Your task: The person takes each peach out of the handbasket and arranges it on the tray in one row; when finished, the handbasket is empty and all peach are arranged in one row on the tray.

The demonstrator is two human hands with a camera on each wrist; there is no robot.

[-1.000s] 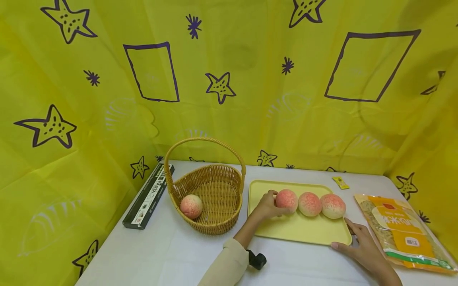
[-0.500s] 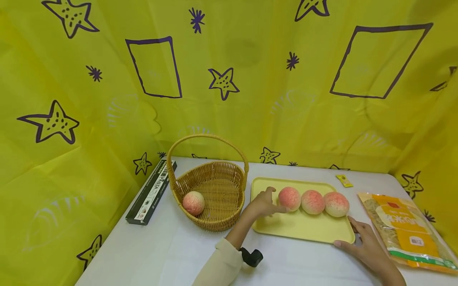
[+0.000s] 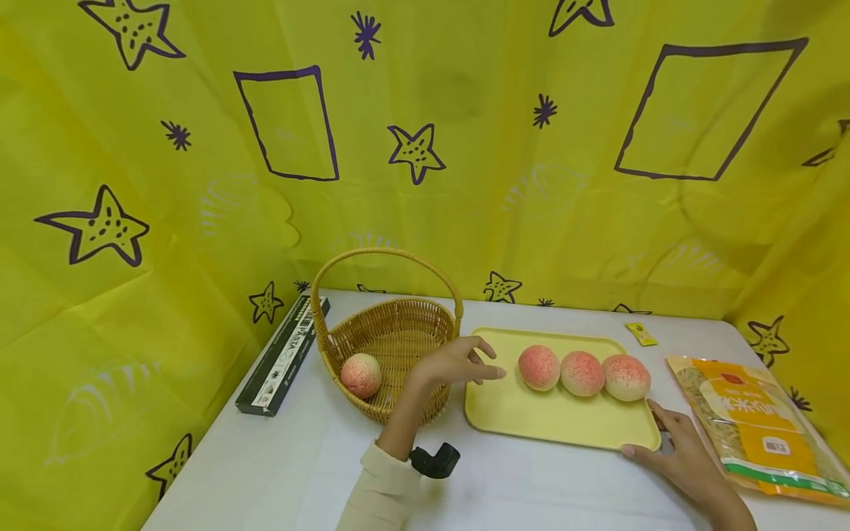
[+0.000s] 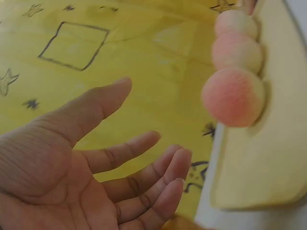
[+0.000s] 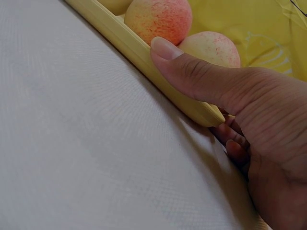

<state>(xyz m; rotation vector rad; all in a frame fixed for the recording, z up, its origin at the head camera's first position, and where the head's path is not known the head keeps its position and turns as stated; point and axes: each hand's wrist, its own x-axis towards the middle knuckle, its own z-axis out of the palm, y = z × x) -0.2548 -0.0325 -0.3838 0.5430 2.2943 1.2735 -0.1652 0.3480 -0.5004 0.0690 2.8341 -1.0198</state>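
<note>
Three peaches [image 3: 582,374] sit in a row on the right half of a yellow tray [image 3: 531,424]. My left hand [image 3: 454,363] is raised over the gap between the wicker basket [image 3: 412,354] and the tray, its fingers relaxed and holding nothing. The left wrist view has this hand [image 4: 110,177] with palm showing, apart from the nearest peach [image 4: 235,97]. One more peach [image 3: 361,375] lies inside the basket, at its left. At the tray's near right corner, my right hand [image 3: 680,457] grips the edge. The right wrist view has its thumb [image 5: 196,76] over the rim and fingers curled below.
A black pasta box [image 3: 282,361] lies left of the basket. Right of the tray lies an orange and clear food bag [image 3: 757,420]; behind the tray is a small yellow packet [image 3: 640,334]. The basket's tall handle [image 3: 388,252] arches upward. A yellow curtain [image 3: 465,147] surrounds the white table.
My left hand has let go of the leftmost peach and moved left and up, off the tray toward the basket. My right hand stays at the tray corner. The head view has shifted slightly.
</note>
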